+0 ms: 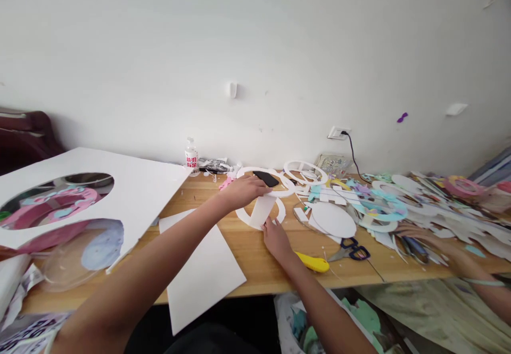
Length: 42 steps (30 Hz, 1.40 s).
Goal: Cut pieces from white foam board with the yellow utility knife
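The left hand [245,190] reaches toward the far edge of the tabletop [255,269] and grips a black handheld tool [266,179], its fingers curled over it. Just below, the right hand [275,238] rests with its fingertips pinching the lower end of a white strip [261,211] that lies across a white ring cutout [279,214]; both sit on the wood toward the middle of the tabletop, nearer the back edge than the front.

A white sheet [199,274] lies under the left forearm and overhangs the front edge. By the right wrist, near the front edge, lie a yellow utility knife [313,262] and blue-handled scissors [351,250]. At the back edge stands a small clear bottle [191,157] with a red-and-white label bearing red characters too small to read. A large white board with oval holes [131,183] covers the left end. The right end is heaped with white, teal and pink paper cutouts [383,205], where another person's hand [419,234] rests. A black cord runs down from a wall socket [338,132] behind the back edge.
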Motion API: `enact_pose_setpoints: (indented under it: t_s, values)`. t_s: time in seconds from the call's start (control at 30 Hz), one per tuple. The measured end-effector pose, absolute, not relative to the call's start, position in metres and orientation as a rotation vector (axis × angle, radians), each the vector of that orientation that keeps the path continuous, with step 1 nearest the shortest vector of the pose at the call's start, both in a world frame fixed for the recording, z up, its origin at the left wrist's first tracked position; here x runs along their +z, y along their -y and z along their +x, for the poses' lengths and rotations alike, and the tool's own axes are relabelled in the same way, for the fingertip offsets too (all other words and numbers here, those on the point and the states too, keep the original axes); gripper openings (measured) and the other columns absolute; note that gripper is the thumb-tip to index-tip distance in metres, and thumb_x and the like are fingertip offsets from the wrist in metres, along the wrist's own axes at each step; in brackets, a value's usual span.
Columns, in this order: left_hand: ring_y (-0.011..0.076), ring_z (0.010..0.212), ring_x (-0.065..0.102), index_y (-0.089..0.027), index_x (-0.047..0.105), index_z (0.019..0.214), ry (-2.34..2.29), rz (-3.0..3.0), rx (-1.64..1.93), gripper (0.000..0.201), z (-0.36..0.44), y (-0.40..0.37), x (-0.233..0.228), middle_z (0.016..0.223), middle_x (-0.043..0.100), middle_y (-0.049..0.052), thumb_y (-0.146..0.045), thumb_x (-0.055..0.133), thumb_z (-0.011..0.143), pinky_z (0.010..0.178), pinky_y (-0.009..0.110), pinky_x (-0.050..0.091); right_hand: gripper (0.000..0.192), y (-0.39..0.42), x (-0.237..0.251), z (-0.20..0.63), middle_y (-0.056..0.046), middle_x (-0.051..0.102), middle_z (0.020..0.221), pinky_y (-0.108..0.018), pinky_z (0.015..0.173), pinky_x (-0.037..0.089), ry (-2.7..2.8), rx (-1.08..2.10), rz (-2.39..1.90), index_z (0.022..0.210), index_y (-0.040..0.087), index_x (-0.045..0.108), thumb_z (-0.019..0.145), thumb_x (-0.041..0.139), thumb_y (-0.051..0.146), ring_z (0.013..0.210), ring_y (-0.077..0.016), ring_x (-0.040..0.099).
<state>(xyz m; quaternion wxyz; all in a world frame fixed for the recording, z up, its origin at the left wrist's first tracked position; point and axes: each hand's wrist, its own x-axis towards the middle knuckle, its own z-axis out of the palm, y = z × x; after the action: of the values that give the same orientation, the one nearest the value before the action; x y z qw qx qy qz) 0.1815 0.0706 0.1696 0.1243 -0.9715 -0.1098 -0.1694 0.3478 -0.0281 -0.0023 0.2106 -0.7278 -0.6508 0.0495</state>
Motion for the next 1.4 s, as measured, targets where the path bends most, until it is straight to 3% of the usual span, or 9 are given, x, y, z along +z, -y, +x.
enact_pose_setpoints:
  t_s: [0.17, 0.43, 0.57, 0.73, 0.83, 0.97, 1.2, 1.4]
  values:
    - [0.0217, 0.106, 0.062, -0.019, 0.061, 0.131, 0.33, -2.788, -0.52, 0.035, 0.184, -0.061, 0.167, 0.117, 0.072, 0.007, -0.015, 0.048, 0.098, 0.093, 0.034, 0.044, 0.027, 0.029, 0.0, 0.347, -0.007, 0.064, 0.112, -0.042, 0.091, 0.052, 1.796, 0.155, -2.046, 0.114, 0.016, 0.061, 0.097, 0.056, 0.037, 0.101, -0.0197, 0.062]
    - [0.0211, 0.116, 0.059, -0.019, 0.056, 0.136, 0.36, -2.731, -0.61, 0.038, 0.179, -0.054, 0.15, 0.138, 0.062, 0.008, -0.015, 0.044, 0.1, 0.099, 0.037, 0.043, 0.028, 0.029, 0.001, 0.347, -0.006, 0.065, 0.111, -0.044, 0.093, 0.05, 1.796, 0.17, -1.994, 0.115, 0.016, 0.061, 0.097, 0.055, 0.037, 0.101, -0.02, 0.063]
    - [0.0206, 0.118, 0.058, -0.019, 0.055, 0.137, 0.368, -2.715, -0.632, 0.039, 0.177, -0.054, 0.149, 0.138, 0.062, 0.008, -0.016, 0.044, 0.1, 0.1, 0.038, 0.044, 0.02, 0.031, 0.004, 0.349, -0.006, 0.069, 0.105, -0.045, 0.098, 0.046, 1.793, 0.144, -1.916, 0.11, 0.017, 0.062, 0.098, 0.052, 0.029, 0.1, -0.0207, 0.064]
    - [0.0192, 0.118, 0.059, -0.021, 0.055, 0.137, 0.388, -2.693, -0.63, 0.039, 0.175, -0.055, 0.149, 0.138, 0.062, 0.007, -0.017, 0.044, 0.1, 0.102, 0.037, 0.044, 0.034, 0.06, -0.005, 0.34, -0.015, 0.06, 0.132, -0.051, 0.107, 0.039, 1.684, 0.025, -1.824, 0.128, 0.019, 0.054, 0.098, 0.04, 0.03, 0.126, -0.0303, 0.052]
    - [0.0182, 0.119, 0.058, -0.022, 0.055, 0.137, 0.396, -2.681, -0.615, 0.039, 0.174, -0.056, 0.149, 0.138, 0.062, 0.007, -0.017, 0.044, 0.1, 0.103, 0.036, 0.043, 0.044, 0.083, -0.018, 0.327, -0.016, 0.051, 0.144, -0.053, 0.112, 0.034, 1.685, -0.021, -1.736, 0.14, 0.014, 0.043, 0.1, 0.034, 0.029, 0.14, -0.0286, 0.039]
    - [0.0196, 0.122, 0.056, -0.02, 0.055, 0.137, 0.429, -2.656, -0.595, 0.038, 0.17, -0.056, 0.151, 0.141, 0.059, 0.006, -0.019, 0.044, 0.101, 0.106, 0.037, 0.041, 0.044, 0.096, -0.029, 0.316, -0.012, 0.05, 0.146, -0.049, 0.115, 0.034, 1.735, -0.031, -1.638, 0.142, 0.016, 0.043, 0.1, 0.033, 0.026, 0.143, -0.0239, 0.036]
    - [0.0269, 0.137, 0.041, -0.026, 0.055, 0.136, 0.468, -2.589, -0.551, 0.041, 0.163, -0.056, 0.155, 0.155, 0.043, 0.005, -0.015, 0.048, 0.097, 0.11, 0.045, 0.034, 0.044, 0.084, -0.035, 0.318, -0.013, 0.051, 0.145, -0.049, 0.114, 0.037, 1.773, -0.045, -1.627, 0.14, 0.015, 0.048, 0.098, 0.036, 0.022, 0.141, -0.0244, 0.039]
    - [0.0273, 0.123, 0.05, -0.026, 0.056, 0.136, 0.532, -2.524, -0.559, 0.04, 0.164, -0.051, 0.158, 0.133, 0.059, 0.011, -0.017, 0.045, 0.099, 0.102, 0.043, 0.037, 0.044, 0.084, -0.041, 0.317, -0.015, 0.051, 0.144, -0.053, 0.112, 0.039, 1.767, -0.058, -1.674, 0.137, 0.013, 0.051, 0.097, 0.036, 0.022, 0.139, -0.0288, 0.041]
